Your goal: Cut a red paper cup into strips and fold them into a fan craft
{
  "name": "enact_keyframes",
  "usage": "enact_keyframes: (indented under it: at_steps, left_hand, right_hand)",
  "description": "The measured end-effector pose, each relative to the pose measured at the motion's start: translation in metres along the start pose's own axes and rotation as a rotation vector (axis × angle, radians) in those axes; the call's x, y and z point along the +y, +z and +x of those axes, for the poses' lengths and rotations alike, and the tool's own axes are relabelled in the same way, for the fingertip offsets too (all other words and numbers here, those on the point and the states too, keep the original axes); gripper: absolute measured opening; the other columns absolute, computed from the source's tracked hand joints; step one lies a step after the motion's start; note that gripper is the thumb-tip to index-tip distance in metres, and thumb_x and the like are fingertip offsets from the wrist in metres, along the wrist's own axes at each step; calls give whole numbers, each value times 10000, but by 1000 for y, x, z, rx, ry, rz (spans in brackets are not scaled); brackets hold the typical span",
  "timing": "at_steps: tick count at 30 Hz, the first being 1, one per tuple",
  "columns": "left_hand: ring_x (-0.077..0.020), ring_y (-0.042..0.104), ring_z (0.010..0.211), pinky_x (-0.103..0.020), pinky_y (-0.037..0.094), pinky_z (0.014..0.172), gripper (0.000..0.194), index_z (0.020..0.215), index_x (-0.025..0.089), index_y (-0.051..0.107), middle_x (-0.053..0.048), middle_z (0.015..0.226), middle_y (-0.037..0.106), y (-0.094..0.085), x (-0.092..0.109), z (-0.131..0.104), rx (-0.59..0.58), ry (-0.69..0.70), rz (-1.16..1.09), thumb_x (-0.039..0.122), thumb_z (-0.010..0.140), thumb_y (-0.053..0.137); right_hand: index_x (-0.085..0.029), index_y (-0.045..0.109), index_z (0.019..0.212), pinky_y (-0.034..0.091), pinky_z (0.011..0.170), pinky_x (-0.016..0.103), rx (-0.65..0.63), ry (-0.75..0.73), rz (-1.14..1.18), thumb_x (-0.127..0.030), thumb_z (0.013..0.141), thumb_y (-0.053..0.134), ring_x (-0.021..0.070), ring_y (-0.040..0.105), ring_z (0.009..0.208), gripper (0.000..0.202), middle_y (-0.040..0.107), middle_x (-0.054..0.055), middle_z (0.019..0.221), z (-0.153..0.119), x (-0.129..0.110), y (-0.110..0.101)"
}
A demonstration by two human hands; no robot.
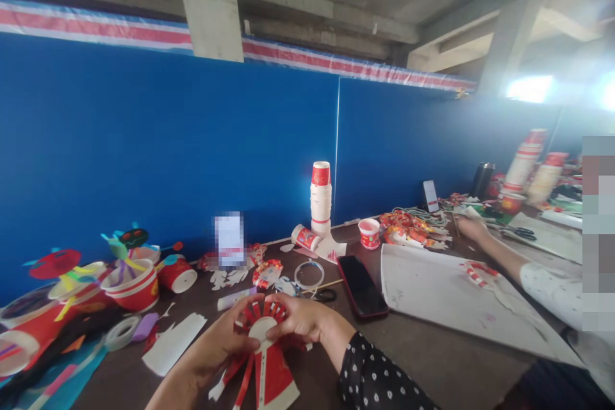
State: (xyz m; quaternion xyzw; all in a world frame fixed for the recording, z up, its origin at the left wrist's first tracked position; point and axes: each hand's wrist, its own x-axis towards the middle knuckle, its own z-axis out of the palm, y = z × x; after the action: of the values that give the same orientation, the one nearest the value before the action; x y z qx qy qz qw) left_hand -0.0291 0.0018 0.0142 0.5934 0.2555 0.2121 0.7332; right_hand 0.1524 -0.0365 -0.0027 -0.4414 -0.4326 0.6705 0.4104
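The left hand (pixel 221 333) and right hand (pixel 303 317) are curled, fingers bent, around a snipped paper cup (pixel 278 377), thumbs at its round white base. Its red wall splays into narrow strips and one broad, flared panel (white along its lower edge). They hold it over the dark brown worktop (pixel 408 349), near a glossy black phone (pixel 361 287) and a ring-shaped tape roll (pixel 309 287).
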Motion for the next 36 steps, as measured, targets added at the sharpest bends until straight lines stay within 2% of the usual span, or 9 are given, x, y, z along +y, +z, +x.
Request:
enact_keyframes:
  at_steps: [4,8,12,18,21,24,27,32,36]
  left_hand:
    - [-175,614,696,-316,460,768,888,1313,286,379,-25,1020,647,1,-2,1,20,0,8,75,521,722]
    - [-164,595,607,-312,465,723,881,1323,265,366,-2,874,666,0,-3,2,38,-22,42,56,526,678]
    - [-195,615,749,-321,450,796,820,1275,243,417,-27,994,651,-1,-3,2,30,-8,71,31,508,617]
    - [-227,613,812,-362,442,828,846,1279,247,418,-37,1031,642,-1,-2,4,66,-43,113,49,480,615]
    - [-215,609,835,-347,436,846,845,1290,245,407,-37,1082,626,1,-1,2,80,-28,106,42,494,607]
    - [-185,610,762,-331,437,840,836,1293,256,412,-29,1091,625,1,-1,1,85,-30,111,41,512,620]
    - [-201,612,778,-335,443,826,818,1276,254,438,-37,1083,628,-1,-3,2,74,-21,89,65,511,658]
    - [-252,596,912,-343,434,834,772,1211,207,486,-59,1016,648,0,-4,5,66,-1,49,52,482,686]
    - [-251,599,882,-336,443,801,810,1190,184,497,-55,940,661,2,-2,5,103,13,44,-13,427,684]
  right_hand:
    - [-233,432,1242,468,588,306,-9,3,11,-170,277,849,157,594,640,1053,632,-1,821,4,4,-2]
    - [-239,482,1202,469,617,301,-25,-21,21,-123,278,836,175,609,708,997,638,-1,848,5,3,-1]
    - [-249,532,1149,478,616,293,-60,-20,17,-84,293,819,161,611,678,918,639,-17,830,6,2,-1]
    - [-239,522,1169,465,552,258,-45,-29,-17,-62,313,810,115,575,577,920,641,-17,814,4,1,-2]
    - [-246,521,1169,470,576,263,-45,-38,-18,-66,304,813,127,586,623,930,645,-8,850,3,1,-1]
    - [-232,522,1165,474,615,291,-15,-33,-10,-80,271,819,168,607,695,954,644,-1,863,2,1,0]
    - [-211,497,1187,472,639,329,30,-22,-8,-97,255,826,200,613,724,995,639,3,839,2,1,1]
    - [-205,512,1146,460,704,340,6,-41,-3,-116,273,833,207,607,789,934,630,-6,840,-1,2,2]
    - [-213,486,1163,449,726,323,-25,-55,6,-144,340,820,196,601,825,891,633,-2,871,-2,3,0]
